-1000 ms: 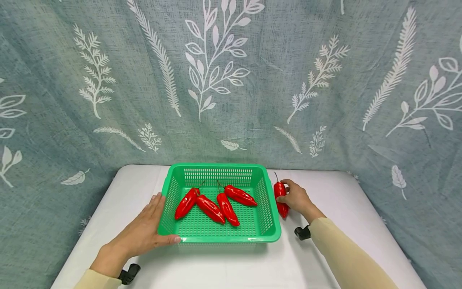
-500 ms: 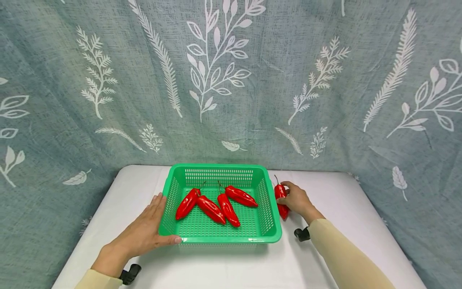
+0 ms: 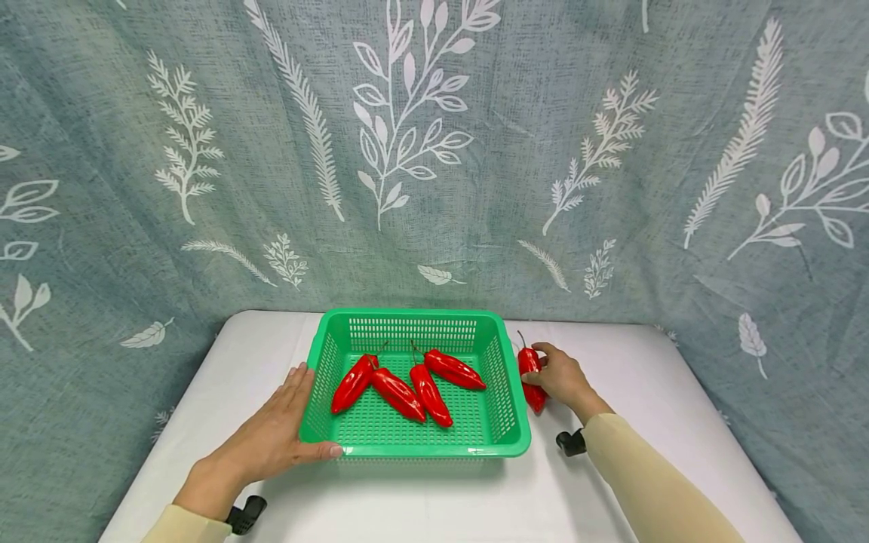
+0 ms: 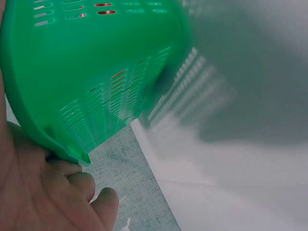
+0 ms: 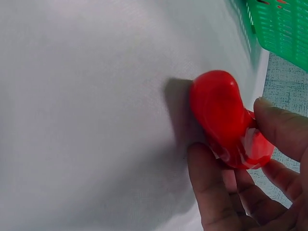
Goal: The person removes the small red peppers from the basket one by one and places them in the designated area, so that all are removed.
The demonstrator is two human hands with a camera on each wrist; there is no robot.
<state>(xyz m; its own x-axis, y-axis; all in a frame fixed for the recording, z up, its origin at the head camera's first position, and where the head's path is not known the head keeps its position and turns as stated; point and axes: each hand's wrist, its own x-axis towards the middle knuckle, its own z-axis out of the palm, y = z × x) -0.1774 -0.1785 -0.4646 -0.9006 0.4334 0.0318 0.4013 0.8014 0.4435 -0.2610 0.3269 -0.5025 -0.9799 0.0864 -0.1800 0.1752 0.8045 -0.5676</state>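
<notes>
My left hand [image 3: 261, 441] rests against the left end of a green plastic basket [image 3: 421, 451]. Its fingers lie fairly straight along that side, with the thumb on the front rim. In the left wrist view the fingertips [image 4: 82, 185] show just below the basket's rim. Right of the basket, my right hand [image 3: 562, 377] holds a red chili pepper [image 3: 533, 398] between thumb and fingers, stem pointing away. The right wrist view shows the pepper's rounded tip end [image 5: 219, 101] close over the table; whether it touches cannot be told. Several more red peppers [image 3: 397, 394] lie inside the basket.
A white-covered table [image 3: 380, 509] carries the basket. Behind it and down both sides hangs a grey-green leaf-patterned cloth [image 3: 475, 249]. A black camera mount [image 3: 246, 514] sits at the left wrist and another black mount [image 3: 571, 443] at the right.
The whole head view has shifted very slightly. Both hands, the basket and the held pepper keep nearly the same places.
</notes>
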